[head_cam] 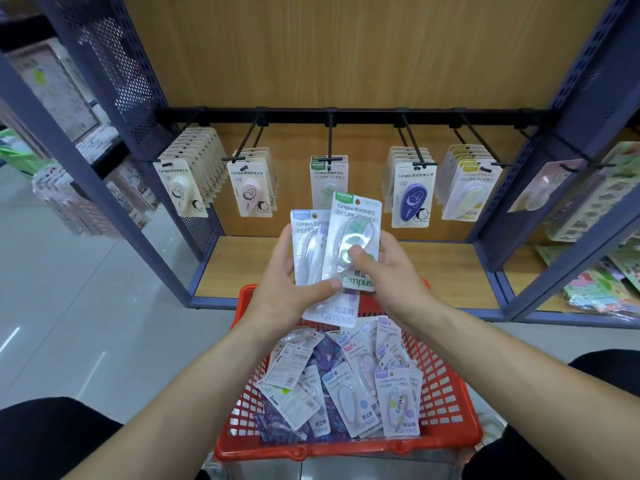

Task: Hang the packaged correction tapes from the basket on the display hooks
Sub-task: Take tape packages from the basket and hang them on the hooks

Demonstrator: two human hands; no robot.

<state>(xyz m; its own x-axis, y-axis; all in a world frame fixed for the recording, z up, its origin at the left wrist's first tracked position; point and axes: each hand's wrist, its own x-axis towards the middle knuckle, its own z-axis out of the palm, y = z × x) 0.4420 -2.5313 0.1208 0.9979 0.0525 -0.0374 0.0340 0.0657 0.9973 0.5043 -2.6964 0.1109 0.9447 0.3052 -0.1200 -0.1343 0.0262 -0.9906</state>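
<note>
Red lattice basket [446,393] low in frame, its white packs [349,403] topped lilac and pale blue. Centre: green-topped pack [356,233] beside blue-topped pack [304,237]. Hanging, left to right: cream pack [180,192], pink pack [250,192], navy pack [412,202], yellow pack [467,199]. Wood-grain back panel [346,46], dusty-blue perforated frame [138,84], black rail [363,115].

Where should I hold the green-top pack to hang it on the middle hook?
Pinch the green-top pack by its lower half, from below and the right, as the right hand does. Its hang hole is at the top, so that end must stay free; the flat card suits a thumb-and-fingers pinch.
</note>
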